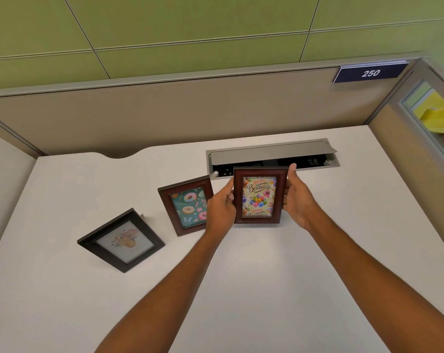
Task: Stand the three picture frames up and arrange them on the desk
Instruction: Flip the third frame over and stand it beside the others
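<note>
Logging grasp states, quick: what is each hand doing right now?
Left hand: closed on the left edge of the birthday frame.
Right hand: closed on the same frame's right edge.

Two reddish-brown frames (260, 196) (186, 205), one black frame (121, 240) (pale, perhaps floral print).

Behind the birthday frame (260, 195), we cannot see the stand or whether its bottom edge touches the desk (63, 289). Our left hand (220, 208), just left of that frame, covers the doughnut frame's (186, 206) right edge. Behind the birthday frame, the cable box's (271, 155) dark sockets are too small to read. Our forearms run off the lower edge.
</note>
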A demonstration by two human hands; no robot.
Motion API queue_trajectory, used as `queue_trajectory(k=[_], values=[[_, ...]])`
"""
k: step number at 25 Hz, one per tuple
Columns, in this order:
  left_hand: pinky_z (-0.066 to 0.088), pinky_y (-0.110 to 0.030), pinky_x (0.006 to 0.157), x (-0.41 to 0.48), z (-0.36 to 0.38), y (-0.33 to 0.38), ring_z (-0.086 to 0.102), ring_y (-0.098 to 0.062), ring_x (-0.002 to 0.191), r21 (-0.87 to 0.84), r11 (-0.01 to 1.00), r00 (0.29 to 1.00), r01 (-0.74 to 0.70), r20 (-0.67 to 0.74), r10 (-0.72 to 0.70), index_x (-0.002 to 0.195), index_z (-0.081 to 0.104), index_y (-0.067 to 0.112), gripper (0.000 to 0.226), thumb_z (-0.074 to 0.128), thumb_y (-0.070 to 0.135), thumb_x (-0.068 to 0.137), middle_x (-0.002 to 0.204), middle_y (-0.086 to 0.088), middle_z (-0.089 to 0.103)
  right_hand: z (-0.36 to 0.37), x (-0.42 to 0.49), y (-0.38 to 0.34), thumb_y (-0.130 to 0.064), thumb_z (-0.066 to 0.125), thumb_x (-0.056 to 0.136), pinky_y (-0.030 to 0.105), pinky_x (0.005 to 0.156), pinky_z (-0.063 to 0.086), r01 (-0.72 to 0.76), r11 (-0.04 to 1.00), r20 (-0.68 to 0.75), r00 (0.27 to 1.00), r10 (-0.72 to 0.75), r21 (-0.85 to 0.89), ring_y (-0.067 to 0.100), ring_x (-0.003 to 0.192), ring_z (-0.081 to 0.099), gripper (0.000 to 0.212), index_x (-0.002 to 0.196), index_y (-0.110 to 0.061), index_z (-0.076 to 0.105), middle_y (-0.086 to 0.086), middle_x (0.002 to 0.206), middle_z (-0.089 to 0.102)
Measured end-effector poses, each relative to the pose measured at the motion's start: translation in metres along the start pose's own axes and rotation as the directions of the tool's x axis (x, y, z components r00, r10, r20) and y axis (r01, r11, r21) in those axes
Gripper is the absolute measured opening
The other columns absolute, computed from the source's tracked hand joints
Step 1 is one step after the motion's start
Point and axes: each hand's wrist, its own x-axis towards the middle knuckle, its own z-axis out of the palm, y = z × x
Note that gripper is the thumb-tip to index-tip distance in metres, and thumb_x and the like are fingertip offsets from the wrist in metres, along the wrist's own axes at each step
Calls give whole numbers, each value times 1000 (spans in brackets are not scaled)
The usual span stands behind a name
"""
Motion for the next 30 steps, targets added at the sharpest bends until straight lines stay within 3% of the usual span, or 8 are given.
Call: queue_trajectory(k=[3, 6, 14, 19, 23, 27, 30], values=[[61, -38, 108, 4, 1, 2, 65, -21, 134, -14, 1000, 1000, -10, 25, 10, 168, 41, 21, 60, 39, -4, 114, 145, -9, 69, 5, 12, -4, -82, 41, 91, 54, 110, 56, 14, 1000, -3, 1000, -14, -6, 29, 126, 72, 75, 134, -28, 71, 4, 132, 78], [58, -47, 113, 7, 4, 2, 58, -25, 142, 29, 1000, 999, 13, 51, -15, 172, 29, 22, 70, 42, -9, 111, 150, -14, 62, 8, 22, -2, -74, 37, 103, 54, 109, 57, 14, 1000, -18, 1000, -14, -3, 28, 123, 74, 61, 126, -31, 74, 2, 126, 81], [60, -51, 109, 8, 10, -2, 59, -28, 137, 118, 993, 998, 30, 44, -35, 174, 19, 23, 76, 45, -8, 110, 144, -18, 61, 7, 34, 6, -73, 36, 103, 56, 108, 58, 1, 1000, -42, 999, 0, 17, 28, 116, 78, 64, 128, -28, 74, 3, 124, 82], [56, -42, 114, 2, 18, -5, 55, -26, 144, 147, 989, 997, 27, 63, -37, 175, 10, 19, 78, 48, -4, 111, 153, -16, 56, 9, 35, 10, -73, 32, 105, 54, 106, 58, 7, 999, -69, 998, -4, 33, 23, 108, 80, 60, 118, -34, 76, -4, 112, 86], [44, -26, 118, -13, 25, -6, 49, -24, 151, 58, 994, 995, 88, 45, -91, 174, 15, 12, 76, 49, -8, 109, 160, -13, 52, 10, 32, 9, -75, 28, 104, 54, 111, 54, 0, 999, -50, 999, 2, 32, 26, 116, 76, 62, 120, -36, 74, 0, 125, 81], [38, -44, 131, -51, 41, -12, 35, -26, 163, -31, 992, 992, 125, -17, -126, 172, 22, 6, 73, 53, -8, 107, 175, -11, 38, 7, 26, 12, -76, 26, 104, 47, 115, 49, 32, 999, -51, 998, -33, -6, 25, 121, 71, 62, 119, -35, 70, -8, 118, 78], [38, -44, 131, -82, 48, -18, 37, -25, 162, -27, 983, 983, 182, -2, -182, 172, 23, 10, 73, 55, -2, 108, 177, -7, 34, 4, 16, 18, -68, 32, 109, 48, 118, 45, 98, 992, -184, 977, -110, -76, 25, 125, 67, 61, 128, -24, 69, 0, 123, 76]])
